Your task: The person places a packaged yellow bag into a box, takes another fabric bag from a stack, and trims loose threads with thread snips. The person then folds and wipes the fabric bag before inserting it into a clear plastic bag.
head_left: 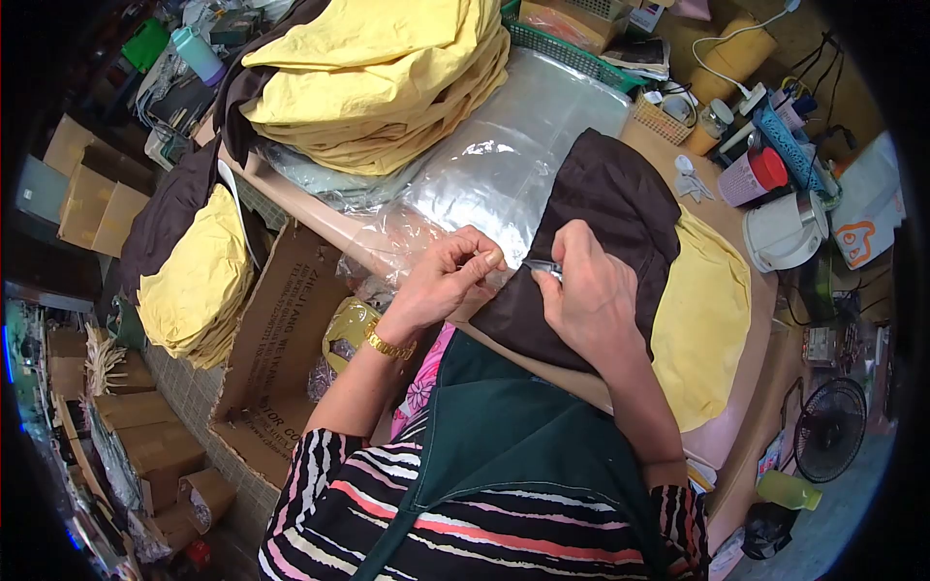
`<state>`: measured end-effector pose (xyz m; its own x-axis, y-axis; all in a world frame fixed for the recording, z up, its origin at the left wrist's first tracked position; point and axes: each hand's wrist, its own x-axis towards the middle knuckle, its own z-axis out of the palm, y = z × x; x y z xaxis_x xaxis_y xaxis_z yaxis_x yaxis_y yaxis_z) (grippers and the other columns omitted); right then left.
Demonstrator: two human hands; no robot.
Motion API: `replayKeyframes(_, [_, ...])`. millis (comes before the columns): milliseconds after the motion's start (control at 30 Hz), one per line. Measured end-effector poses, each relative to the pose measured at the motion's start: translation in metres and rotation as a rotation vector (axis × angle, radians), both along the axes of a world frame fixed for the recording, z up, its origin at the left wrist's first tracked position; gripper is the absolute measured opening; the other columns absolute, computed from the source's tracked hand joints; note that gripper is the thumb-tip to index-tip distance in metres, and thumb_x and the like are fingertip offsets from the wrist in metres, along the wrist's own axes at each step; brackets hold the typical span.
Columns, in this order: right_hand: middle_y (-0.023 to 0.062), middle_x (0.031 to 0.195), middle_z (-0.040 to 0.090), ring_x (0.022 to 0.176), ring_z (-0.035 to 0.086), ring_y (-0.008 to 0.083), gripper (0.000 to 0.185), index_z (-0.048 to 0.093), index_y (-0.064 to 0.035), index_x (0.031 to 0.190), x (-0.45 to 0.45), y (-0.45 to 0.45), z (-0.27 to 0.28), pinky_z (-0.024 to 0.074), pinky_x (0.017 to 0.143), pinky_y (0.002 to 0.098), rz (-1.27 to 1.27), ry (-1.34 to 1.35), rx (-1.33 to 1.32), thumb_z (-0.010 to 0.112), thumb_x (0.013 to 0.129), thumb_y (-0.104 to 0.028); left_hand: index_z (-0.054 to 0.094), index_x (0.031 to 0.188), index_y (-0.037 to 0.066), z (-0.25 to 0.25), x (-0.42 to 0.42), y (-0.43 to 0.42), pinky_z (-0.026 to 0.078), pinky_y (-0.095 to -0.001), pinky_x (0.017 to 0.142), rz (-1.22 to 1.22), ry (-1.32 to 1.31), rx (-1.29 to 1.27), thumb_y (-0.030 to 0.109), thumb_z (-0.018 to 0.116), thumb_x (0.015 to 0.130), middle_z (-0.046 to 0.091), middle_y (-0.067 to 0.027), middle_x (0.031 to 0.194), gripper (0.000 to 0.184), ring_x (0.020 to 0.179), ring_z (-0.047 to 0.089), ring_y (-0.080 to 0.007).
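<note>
My right hand (593, 286) is closed around small metal thread snips (542, 265), whose tip points toward my left hand. The left hand (450, 276), wearing a gold watch or bracelet, has its thumb and fingertips pinched together; what is between them is too small to make out. Both hands are over the near left edge of a dark brown fabric piece (610, 208) lying on the table. A yellow fabric part (707, 320) extends from under the brown piece on the right. Clear plastic bags (494, 145) lie just beyond my hands.
A tall pile of yellow fabric (378, 77) stands at the back left. Beside the table is an open cardboard box (266, 358), with more yellow fabric (194, 281) behind it. Baskets, a pink cup (741, 181) and a white jug (790, 232) line the right side.
</note>
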<state>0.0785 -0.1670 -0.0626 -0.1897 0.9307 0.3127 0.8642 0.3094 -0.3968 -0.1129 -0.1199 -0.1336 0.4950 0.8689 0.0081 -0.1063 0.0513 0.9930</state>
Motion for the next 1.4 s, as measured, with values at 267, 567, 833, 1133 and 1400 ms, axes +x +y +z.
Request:
replayKeyframes(267, [0.01,0.085,0.055,0.071,0.063,0.0309,0.036,0.045,-0.0058,0.093,-0.005,-0.006,0.005,0.0474,0.064,0.0406,0.01,-0.03,-0.053,0.074,0.072,-0.005,0.062,0.096,0.001,0.007,-0.003,-0.002,0.048,-0.0236,0.071,-0.011,0.05,-0.033,0.021,0.055,0.099,0.061,-0.0011,0.09,0.022,0.082,0.055,-0.0075])
replayKeyframes(567, [0.0106,0.084,0.056,0.069,0.063,0.03,0.038,0.045,-0.0061,0.093,0.0,-0.007,0.016,0.0478,0.061,0.0387,-0.05,-0.06,0.047,0.075,0.07,-0.004,0.064,0.089,0.004,0.006,-0.001,-0.003,0.043,-0.0217,0.069,-0.013,-0.008,-0.048,0.026,0.057,0.098,0.054,0.0018,0.088,0.025,0.073,0.05,-0.0058])
replayKeyframes(833, [0.0111,0.084,0.056,0.069,0.063,0.0306,0.038,0.044,-0.0056,0.094,0.001,0.002,0.008,0.0478,0.062,0.04,-0.013,-0.061,-0.001,0.075,0.07,-0.003,0.064,0.09,0.003,0.008,0.0,-0.002,0.043,-0.0218,0.069,-0.009,-0.005,-0.021,0.024,0.056,0.099,0.054,0.0014,0.089,0.024,0.075,0.05,-0.0057])
replayKeyframes(1133, [0.0111,0.085,0.056,0.069,0.063,0.032,0.038,0.044,-0.0056,0.094,-0.003,-0.002,0.011,0.0476,0.063,0.0415,-0.009,-0.052,-0.027,0.074,0.072,-0.005,0.064,0.089,0.003,0.011,0.003,-0.003,0.042,-0.0224,0.07,-0.033,-0.045,-0.025,0.025,0.057,0.098,0.054,0.0002,0.09,0.024,0.077,0.049,-0.0066])
replayKeyframes(1400, [0.0112,0.085,0.057,0.07,0.063,0.033,0.039,0.044,-0.0054,0.096,0.0,-0.007,0.013,0.0473,0.062,0.0415,-0.018,0.004,-0.063,0.075,0.071,-0.005,0.061,0.094,0.002,0.006,0.0,-0.002,0.047,-0.0229,0.069,-0.005,-0.009,-0.011,0.021,0.056,0.099,0.06,-0.0004,0.087,0.021,0.078,0.054,-0.0064])
